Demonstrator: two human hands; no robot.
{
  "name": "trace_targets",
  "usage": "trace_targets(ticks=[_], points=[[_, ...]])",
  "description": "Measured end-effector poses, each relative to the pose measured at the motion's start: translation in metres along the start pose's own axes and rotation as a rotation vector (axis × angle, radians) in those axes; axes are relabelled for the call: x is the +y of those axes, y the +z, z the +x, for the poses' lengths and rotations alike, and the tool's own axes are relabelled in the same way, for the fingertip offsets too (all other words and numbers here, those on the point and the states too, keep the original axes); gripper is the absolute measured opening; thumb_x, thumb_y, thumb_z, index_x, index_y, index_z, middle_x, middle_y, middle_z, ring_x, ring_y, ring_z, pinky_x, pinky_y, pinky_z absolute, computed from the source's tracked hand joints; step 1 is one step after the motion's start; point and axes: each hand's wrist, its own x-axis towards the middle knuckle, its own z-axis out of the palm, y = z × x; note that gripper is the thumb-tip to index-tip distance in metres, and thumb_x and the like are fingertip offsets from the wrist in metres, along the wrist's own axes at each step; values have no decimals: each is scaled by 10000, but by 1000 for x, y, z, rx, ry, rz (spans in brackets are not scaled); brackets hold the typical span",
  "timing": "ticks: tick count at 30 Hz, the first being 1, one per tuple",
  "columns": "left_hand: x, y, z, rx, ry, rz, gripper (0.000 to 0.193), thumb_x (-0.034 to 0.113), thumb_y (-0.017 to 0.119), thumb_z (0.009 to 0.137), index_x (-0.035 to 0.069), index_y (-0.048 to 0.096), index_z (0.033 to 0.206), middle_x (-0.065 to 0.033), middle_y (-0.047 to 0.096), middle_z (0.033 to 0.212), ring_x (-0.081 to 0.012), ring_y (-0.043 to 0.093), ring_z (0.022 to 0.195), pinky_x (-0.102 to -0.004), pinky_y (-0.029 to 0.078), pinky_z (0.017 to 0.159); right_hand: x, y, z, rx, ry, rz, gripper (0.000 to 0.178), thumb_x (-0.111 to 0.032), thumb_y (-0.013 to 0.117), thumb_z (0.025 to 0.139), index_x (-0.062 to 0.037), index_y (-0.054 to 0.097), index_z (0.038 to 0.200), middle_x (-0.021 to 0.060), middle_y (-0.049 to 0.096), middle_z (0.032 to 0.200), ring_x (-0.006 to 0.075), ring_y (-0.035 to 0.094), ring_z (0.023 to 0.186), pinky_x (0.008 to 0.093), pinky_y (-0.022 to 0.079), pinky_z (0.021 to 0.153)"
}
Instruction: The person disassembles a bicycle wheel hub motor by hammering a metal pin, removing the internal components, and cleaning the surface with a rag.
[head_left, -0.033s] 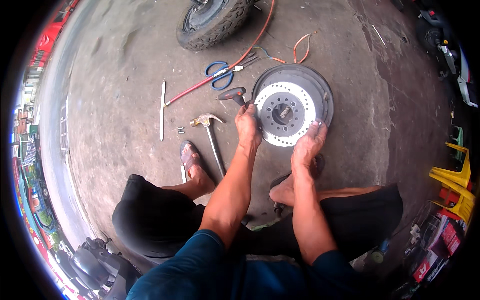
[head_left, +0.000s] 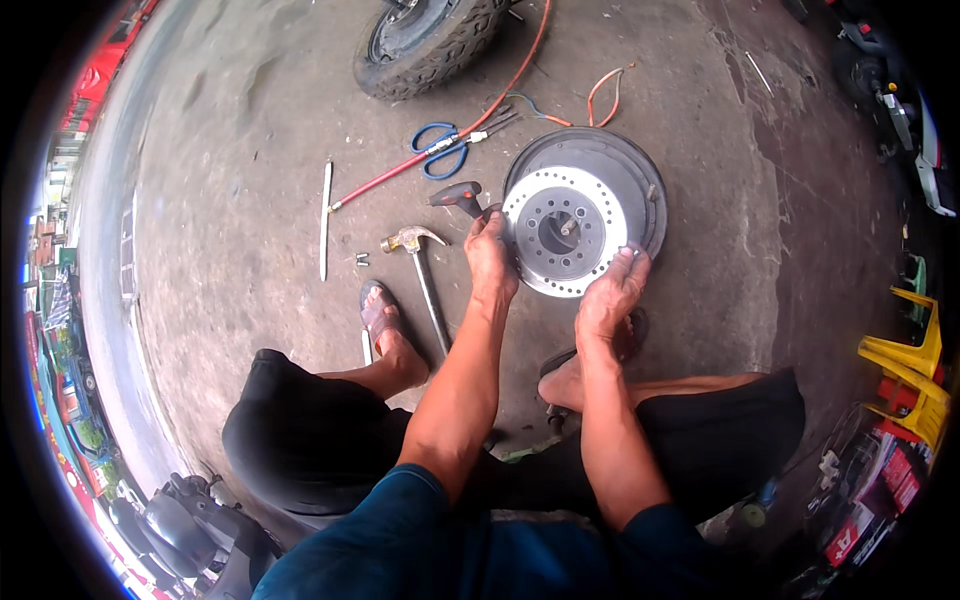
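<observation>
A silver brake disc point(head_left: 528, 255) with small holes round its rim lies over a dark grey wheel hub point(head_left: 640, 175), off-centre toward me. The hub's axle end point(head_left: 569, 228) shows through the disc's centre hole. My left hand point(head_left: 489, 265) grips the disc's left edge. A black tool handle point(head_left: 460, 196) with a red mark juts from the same hand; the rest of that tool is hidden. At the disc's lower right edge, my right hand point(head_left: 610, 300) pinches the rim between thumb and fingers.
Left of the hub lie a claw hammer point(head_left: 428, 285), blue-handled scissors point(head_left: 445, 160), a red air hose point(head_left: 390, 180) and a thin white rod point(head_left: 325, 225). Small metal pieces point(head_left: 362, 259) sit by my foot. A tyred wheel point(head_left: 430, 60) lies farther off; a yellow stool point(head_left: 915, 360) stands right.
The disc has shifted slightly left and toward me, with both hands moving along. The black tool handle has also moved a little left.
</observation>
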Motion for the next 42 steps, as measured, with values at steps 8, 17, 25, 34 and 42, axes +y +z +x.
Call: trace_targets(ticks=[8,17,25,34,42], points=[[-38,-145,-5,431,137,-267,172,126,507,814,18,605,904,-41,574,792,-161,556,704,-295,450,653,18,24,-44,-578,179,152,222,-191,494,885,14,568,843,51,517,768,159,443,737,304,370,692],[-63,-209,1,485,240,580,287,198,510,830,-56,633,882,-169,629,723,-260,586,670,-377,439,666,151,25,-62,-477,496,-168,308,-173,529,936,41,506,1156,102,564,1043,194,501,955,316,384,880],[-40,-363,174,986,192,685,298,216,554,780,-63,634,845,-241,637,787,-364,623,769,-422,462,738,156,26,-61,-577,721,-171,557,-193,512,918,67,323,1373,199,387,1399,287,394,1277,359,302,1054],[40,-257,169,941,52,772,573,418,688,747,-54,570,1049,-270,632,1018,-401,603,992,-443,448,876,172,15,-43,-506,690,-285,416,-189,501,923,54,454,1258,163,505,1253,257,499,1138,353,353,1001],[38,-258,169,834,44,928,381,231,634,726,-83,604,939,-300,632,965,-435,606,946,-461,459,856,186,20,-51,-444,411,-368,223,-150,494,940,21,539,1075,93,574,1043,182,494,932,301,378,862]])
